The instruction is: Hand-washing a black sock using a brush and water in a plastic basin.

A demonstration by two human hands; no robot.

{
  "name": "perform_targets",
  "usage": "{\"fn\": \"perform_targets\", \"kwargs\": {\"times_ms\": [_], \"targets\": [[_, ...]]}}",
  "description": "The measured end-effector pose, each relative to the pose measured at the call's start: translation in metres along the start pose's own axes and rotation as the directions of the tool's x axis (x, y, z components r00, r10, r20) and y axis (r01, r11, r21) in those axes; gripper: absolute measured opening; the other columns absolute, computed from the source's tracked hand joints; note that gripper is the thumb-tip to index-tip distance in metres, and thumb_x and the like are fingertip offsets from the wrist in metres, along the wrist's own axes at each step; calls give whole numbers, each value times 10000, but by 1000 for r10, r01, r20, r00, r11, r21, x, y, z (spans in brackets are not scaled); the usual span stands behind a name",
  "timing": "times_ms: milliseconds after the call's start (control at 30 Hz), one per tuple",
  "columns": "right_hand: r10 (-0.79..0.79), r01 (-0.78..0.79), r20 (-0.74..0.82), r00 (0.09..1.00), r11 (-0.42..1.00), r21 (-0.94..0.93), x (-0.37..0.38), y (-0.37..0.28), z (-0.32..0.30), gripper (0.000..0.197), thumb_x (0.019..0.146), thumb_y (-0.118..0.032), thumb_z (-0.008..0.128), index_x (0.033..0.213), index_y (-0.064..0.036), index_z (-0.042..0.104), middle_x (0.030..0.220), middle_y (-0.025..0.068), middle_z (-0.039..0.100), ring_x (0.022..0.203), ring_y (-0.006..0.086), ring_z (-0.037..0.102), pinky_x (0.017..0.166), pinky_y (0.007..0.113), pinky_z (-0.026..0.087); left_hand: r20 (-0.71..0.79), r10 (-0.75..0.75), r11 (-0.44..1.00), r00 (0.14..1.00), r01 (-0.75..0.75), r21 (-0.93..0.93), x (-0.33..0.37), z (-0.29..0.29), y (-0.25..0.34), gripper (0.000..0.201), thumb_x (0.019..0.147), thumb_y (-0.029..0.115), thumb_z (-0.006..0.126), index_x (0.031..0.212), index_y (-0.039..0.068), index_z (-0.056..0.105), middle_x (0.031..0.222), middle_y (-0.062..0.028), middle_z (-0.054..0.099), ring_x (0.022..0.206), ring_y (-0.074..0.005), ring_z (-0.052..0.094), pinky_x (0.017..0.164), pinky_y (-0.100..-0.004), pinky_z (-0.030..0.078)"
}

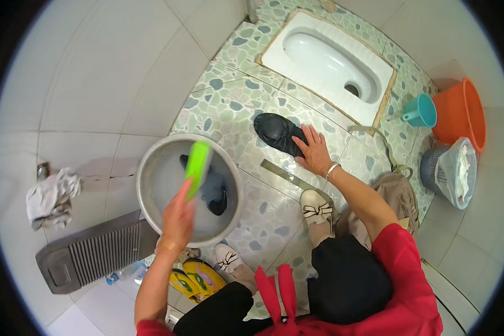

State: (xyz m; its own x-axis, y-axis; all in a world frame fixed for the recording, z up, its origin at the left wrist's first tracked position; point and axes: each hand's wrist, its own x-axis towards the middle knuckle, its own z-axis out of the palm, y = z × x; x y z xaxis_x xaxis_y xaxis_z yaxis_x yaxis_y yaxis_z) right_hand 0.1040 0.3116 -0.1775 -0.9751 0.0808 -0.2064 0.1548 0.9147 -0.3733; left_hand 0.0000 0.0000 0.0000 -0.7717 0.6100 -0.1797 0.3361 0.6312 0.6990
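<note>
A bright green brush (pixel 197 167) is gripped in my left hand (pixel 177 219), raised over the metal basin (pixel 144 178). Motion blurs that hand a little, and the brush's bristles cannot be made out. Cloudy water fills the basin, with a dark shoe (pixel 214 193) lying partly under it. On the wet tiles to the right rests a black shoe (pixel 279 133). My right hand (pixel 314 151) presses on one end of this shoe, fingers spread and palm down.
A squat toilet (pixel 273 58) is set in the floor ahead. An orange bucket (pixel 452 115), a teal dipper (pixel 419 111) and a lined waste basket (pixel 431 168) stand at right, near a beige backpack (pixel 398 193). A dark washboard (pixel 103 255) leans left, by yellow slippers (pixel 204 277).
</note>
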Motion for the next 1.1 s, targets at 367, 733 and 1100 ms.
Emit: {"fn": "perform_targets", "kwargs": {"times_ms": [367,733,1100], "targets": [[-173,173,7,985,983,64,-22,22,-1,610,713,-169,627,1248,3,390,1380,189,238,1261,341,248,1003,431,265,-32,-116,986,993,118,113,72,264,4,534,821,114,497,1321,236,354,761,-172,499,651,-362,546,582,-456,441],[-68,64,90,994,997,46,-19,8,23,573,767,-194,557,1293,-59,375,1394,205,202,1295,345,200,999,483,256,-2,-98,967,995,96,235,117,243,-15,478,863,202,476,1323,219,346,718,-190,545,646,-366,557,581,-462,439],[-75,75,-7,997,996,-41,-16,3,24,540,746,-153,544,1268,-97,420,1319,209,305,1202,368,320,912,525,330,84,-157,987,984,158,-6,157,225,-26,459,858,173,478,1305,186,378,1035,-213,574,896,-379,561,743,-404,451]]}}
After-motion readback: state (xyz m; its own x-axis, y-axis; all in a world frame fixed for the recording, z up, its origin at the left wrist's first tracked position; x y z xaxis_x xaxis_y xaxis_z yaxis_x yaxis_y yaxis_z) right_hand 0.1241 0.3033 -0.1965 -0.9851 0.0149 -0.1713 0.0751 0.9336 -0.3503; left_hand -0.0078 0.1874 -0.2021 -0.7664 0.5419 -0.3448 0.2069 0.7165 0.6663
